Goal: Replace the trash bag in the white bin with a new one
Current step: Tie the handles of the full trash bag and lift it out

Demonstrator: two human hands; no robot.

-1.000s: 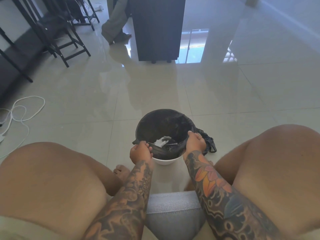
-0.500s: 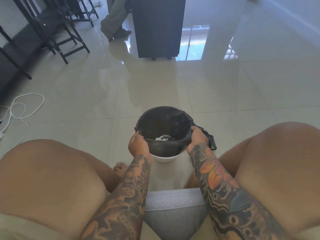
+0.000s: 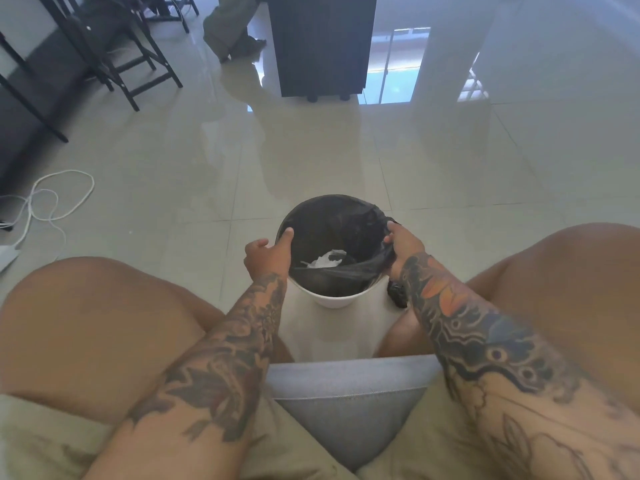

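Observation:
The white bin (image 3: 334,299) stands on the tiled floor between my knees, lined with a black trash bag (image 3: 332,223). White crumpled paper (image 3: 327,259) lies inside. My left hand (image 3: 268,254) holds the bag's edge at the bin's left rim, thumb hooked over the rim. At the right rim my right hand (image 3: 403,245) grips the bag's edge. The bag's near edge is off the rim and stretches as a band between my hands. The far edge still wraps the rim.
A black crumpled piece of plastic (image 3: 398,296) lies by the bin's right side. A dark cabinet on casters (image 3: 322,46) stands ahead, with a person's leg (image 3: 228,29) beside it. Black chairs (image 3: 131,60) and a white cable (image 3: 52,202) are at left. I sit on a grey cushion (image 3: 346,386).
Both hands slid from the near rim outward and farther along the sides, pulling the bag's near edge off the rim and wider apart.

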